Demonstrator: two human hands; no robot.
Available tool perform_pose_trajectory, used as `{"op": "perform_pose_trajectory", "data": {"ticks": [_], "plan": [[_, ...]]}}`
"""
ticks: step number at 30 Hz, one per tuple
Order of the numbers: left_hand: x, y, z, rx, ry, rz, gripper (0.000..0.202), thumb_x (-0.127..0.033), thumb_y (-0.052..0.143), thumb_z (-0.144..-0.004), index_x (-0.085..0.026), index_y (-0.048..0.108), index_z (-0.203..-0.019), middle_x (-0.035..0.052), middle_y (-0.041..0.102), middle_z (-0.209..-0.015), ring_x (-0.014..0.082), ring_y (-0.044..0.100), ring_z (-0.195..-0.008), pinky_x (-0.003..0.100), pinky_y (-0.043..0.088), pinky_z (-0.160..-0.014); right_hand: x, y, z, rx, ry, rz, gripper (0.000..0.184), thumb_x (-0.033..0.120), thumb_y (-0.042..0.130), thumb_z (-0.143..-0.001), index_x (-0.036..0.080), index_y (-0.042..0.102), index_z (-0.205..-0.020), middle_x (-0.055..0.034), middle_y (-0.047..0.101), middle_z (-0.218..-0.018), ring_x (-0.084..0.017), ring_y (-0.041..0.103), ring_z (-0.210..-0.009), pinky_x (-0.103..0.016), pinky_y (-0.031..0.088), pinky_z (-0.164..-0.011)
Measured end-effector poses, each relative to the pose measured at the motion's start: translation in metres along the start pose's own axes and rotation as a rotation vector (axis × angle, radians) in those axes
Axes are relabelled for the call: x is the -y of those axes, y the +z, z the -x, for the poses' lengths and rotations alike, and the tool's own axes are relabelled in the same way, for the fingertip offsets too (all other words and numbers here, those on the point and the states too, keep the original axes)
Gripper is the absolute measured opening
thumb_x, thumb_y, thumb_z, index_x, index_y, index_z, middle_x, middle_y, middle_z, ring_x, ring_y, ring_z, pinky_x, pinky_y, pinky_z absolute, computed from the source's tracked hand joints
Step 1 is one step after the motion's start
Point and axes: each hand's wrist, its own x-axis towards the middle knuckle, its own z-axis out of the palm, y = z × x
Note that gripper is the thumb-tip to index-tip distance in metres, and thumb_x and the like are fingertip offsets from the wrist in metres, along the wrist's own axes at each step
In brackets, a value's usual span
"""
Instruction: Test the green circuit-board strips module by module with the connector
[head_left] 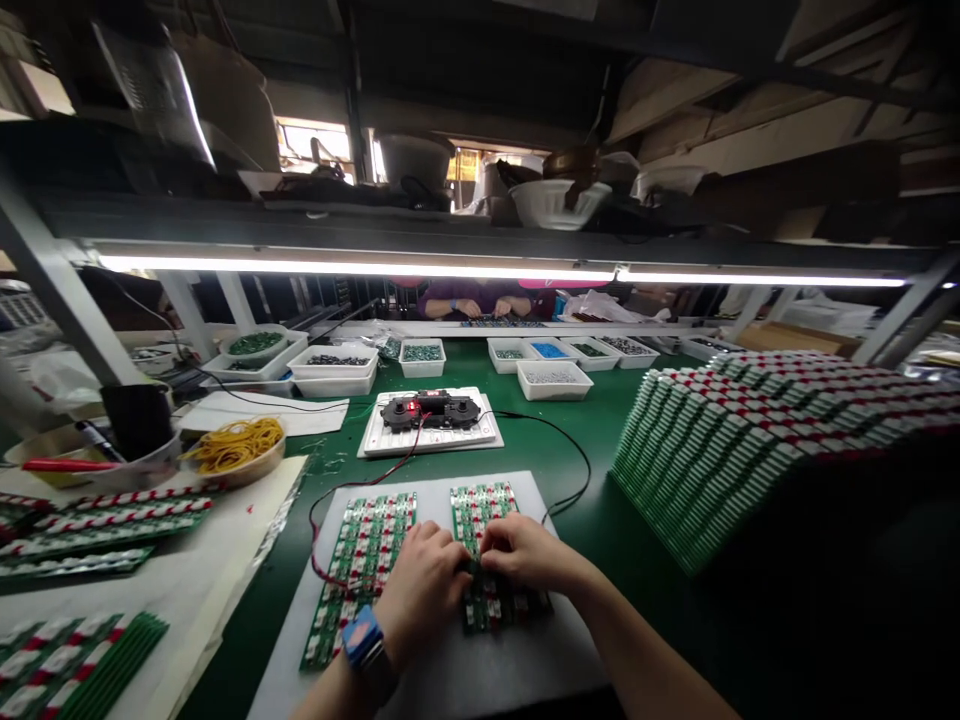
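Note:
My left hand (426,572) is closed at the left edge of a green circuit board (486,500) with rows of white and red parts. On the same board my right hand (525,552) has thumb and fingers pinched together, close to the left fingertips. Whatever lies between the fingers of either hand is too small or hidden. A second circuit board (367,535) of the same kind lies to the left, partly behind my left hand and wrist. Both boards rest on a pale mat (540,660). Around my left wrist is a blue strap (361,635).
Behind the mat, a black device with a red display (431,410) sits on a white block, with wires trailing forward. A tall stack of circuit boards (712,450) stands right. White bins (555,380) of small parts line the back. Yellow rubber bands (238,445) fill a bowl left. A co-worker's hands (487,307) show beyond.

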Motion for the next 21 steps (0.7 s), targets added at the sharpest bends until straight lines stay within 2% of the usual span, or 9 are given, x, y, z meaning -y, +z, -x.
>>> {"op": "perform_pose_trajectory", "data": {"ticks": [5, 8, 13, 21], "plan": [[-0.003, -0.005, 0.002, -0.015, 0.014, -0.001, 0.010, -0.017, 0.062, -0.084, -0.018, 0.069, -0.091, 0.0056, 0.067, -0.096, 0.0251, 0.053, -0.100, 0.039, 0.039, -0.093, -0.001, -0.002, 0.001, 0.028, 0.012, -0.088, 0.014, 0.015, 0.069, -0.070, 0.017, 0.073, -0.082, 0.0038, 0.062, -0.062, -0.011, 0.054, -0.060, -0.018, 0.039, -0.055], [-0.001, -0.010, 0.004, -0.010, 0.033, 0.051, 0.012, -0.018, 0.063, -0.085, -0.021, 0.071, -0.093, 0.0036, 0.067, -0.093, 0.0238, 0.054, -0.099, 0.038, 0.038, -0.095, 0.000, -0.005, 0.004, 0.024, -0.025, -0.134, 0.011, 0.016, 0.068, -0.071, 0.017, 0.074, -0.081, 0.0038, 0.061, -0.062, -0.011, 0.054, -0.061, -0.018, 0.038, -0.055], [0.001, -0.018, 0.008, 0.049, 0.091, 0.135, 0.014, -0.019, 0.065, -0.082, -0.026, 0.072, -0.091, 0.0005, 0.068, -0.090, 0.0216, 0.055, -0.098, 0.035, 0.039, -0.093, 0.004, -0.010, 0.008, 0.113, -0.095, -0.092, 0.014, 0.014, 0.067, -0.071, 0.020, 0.076, -0.080, 0.0042, 0.065, -0.067, -0.011, 0.054, -0.065, -0.018, 0.037, -0.058], [-0.001, -0.014, 0.007, 0.126, 0.073, 0.122, 0.012, -0.020, 0.067, -0.079, -0.025, 0.071, -0.089, 0.0001, 0.068, -0.091, 0.0207, 0.056, -0.097, 0.031, 0.040, -0.089, 0.001, -0.009, 0.008, 0.190, -0.041, -0.094, 0.016, 0.010, 0.070, -0.068, 0.019, 0.075, -0.079, 0.0057, 0.060, -0.063, -0.009, 0.051, -0.060, -0.017, 0.034, -0.052]]}}
